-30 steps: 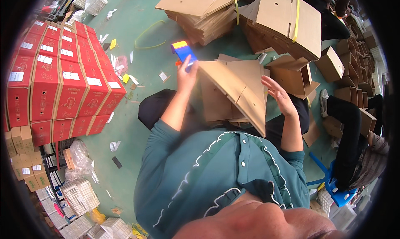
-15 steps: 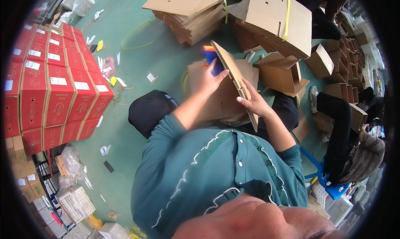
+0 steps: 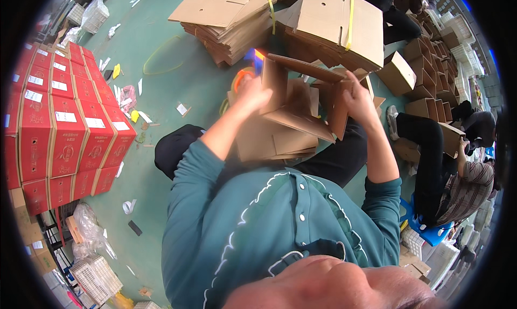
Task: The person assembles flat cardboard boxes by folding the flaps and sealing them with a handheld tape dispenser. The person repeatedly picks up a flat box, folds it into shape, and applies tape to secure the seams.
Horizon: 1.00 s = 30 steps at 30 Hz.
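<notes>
Between my hands an unfolded cardboard box [image 3: 276, 85] stands open, its panels and flaps spread apart. My left hand [image 3: 253, 95] is at its left side, closed around a blue-and-orange tape dispenser [image 3: 245, 76], which is blurred and partly covered by the hand. On the right, my right hand [image 3: 356, 99] grips the box's right panel [image 3: 337, 110] at its upper edge, fingers bent over it. Underneath, flat cardboard sheets [image 3: 253, 136] lie in front of my body, between my legs.
Strapped stacks of flat cardboard stand ahead, one left [image 3: 215, 7] and one right [image 3: 334, 23]. Red cartons [image 3: 70, 120] are piled at the left. Open brown boxes [image 3: 398, 74] stand to the right, near a seated co-worker [image 3: 463, 188] on a blue stool [image 3: 425, 228]. Scraps litter the green floor.
The flat folded cardboard has been opened out into a box shape. My right hand has moved up and right with its panel; my left hand and the tape dispenser have shifted left.
</notes>
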Tool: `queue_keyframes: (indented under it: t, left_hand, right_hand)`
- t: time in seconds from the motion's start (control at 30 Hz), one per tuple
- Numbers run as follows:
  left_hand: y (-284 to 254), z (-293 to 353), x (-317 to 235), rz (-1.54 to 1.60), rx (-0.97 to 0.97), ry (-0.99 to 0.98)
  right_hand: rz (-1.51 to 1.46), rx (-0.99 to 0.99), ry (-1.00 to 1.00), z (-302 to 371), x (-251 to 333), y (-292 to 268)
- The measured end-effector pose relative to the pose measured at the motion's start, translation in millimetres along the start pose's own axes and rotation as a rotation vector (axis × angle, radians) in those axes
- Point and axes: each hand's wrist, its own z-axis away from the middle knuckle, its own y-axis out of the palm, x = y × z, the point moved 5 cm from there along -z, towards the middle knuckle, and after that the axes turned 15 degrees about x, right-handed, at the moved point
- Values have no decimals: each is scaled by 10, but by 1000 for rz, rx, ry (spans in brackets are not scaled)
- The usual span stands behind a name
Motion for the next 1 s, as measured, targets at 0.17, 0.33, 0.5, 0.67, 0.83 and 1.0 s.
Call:
queue_keyframes:
  t: [0.17,0.33,0.5,0.67,0.83,1.0]
  left_hand:
    - [-165,950,-608,-381,120,65]
    - [200,958,-290,-347,-40,-23]
    - [194,699,154,55,-131,110]
    - [225,199,643,347,-231,219]
    - [146,-43,586,366,-19,216]
    - [259,98,126,-173,-116,76]
  right_hand:
    - [29,-1,-91,-166,-449,242]
    - [-109,-88,127,-223,-22,750]
    - [-353,-191,168,-156,15,875]
    - [-351,-215,142,-181,61,925]
    - [-347,-244,151,-212,21,932]
    - [-514,-168,54,-202,-24,1086]
